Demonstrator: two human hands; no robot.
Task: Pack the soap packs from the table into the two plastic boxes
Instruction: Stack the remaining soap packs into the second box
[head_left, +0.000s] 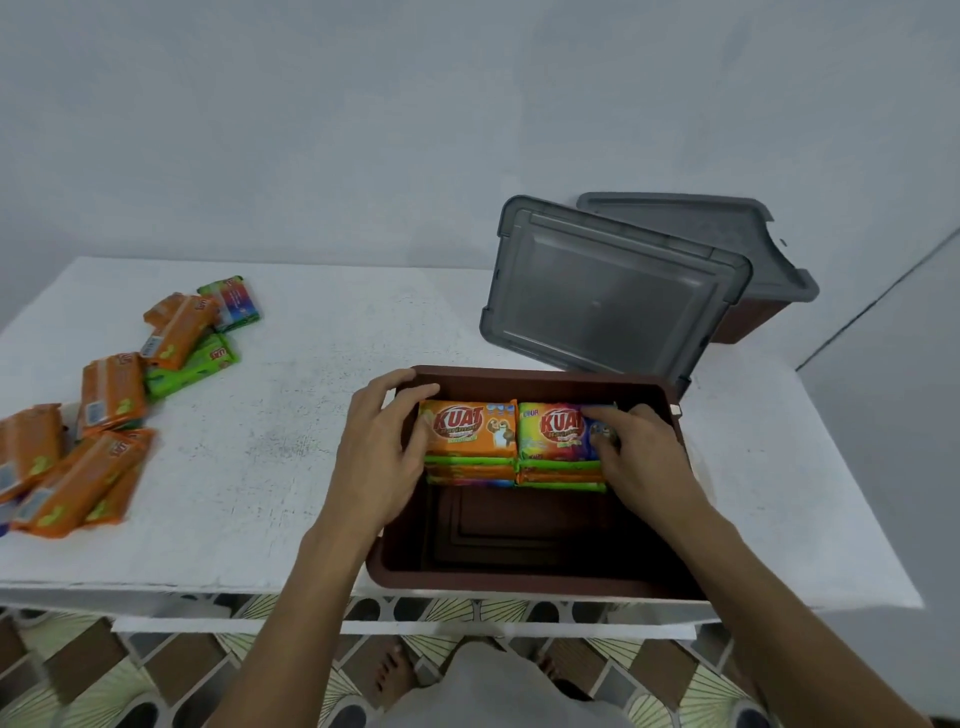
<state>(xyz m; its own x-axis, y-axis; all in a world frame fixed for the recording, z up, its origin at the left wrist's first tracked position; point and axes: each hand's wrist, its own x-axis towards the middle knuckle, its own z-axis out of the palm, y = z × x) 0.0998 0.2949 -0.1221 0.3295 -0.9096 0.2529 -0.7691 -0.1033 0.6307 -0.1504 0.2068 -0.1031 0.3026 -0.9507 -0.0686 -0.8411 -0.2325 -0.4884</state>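
Soap packs (514, 452) sit in two stacks at the far end of the box (519, 582), left hand (379, 457) curled round the orange stack, right hand (641, 460) pinching the other, and letting go carelessly could tip them into the empty near half, with loose packs (104, 415) waiting on the desk (311, 415).

Near box (519, 583) was dark brown, and its loose lid (608, 301) a smoky see-through grey. Inside on top: an orange pack (470, 428) with red lettering, plus a rainbow pack (558, 431) fading yellow-green to purple. White table (291, 441) had loose orange packs (111, 392) and a couple of green packs (197, 371). Floor tiles (88, 670) mixed brown squares with pale-green fan shapes.
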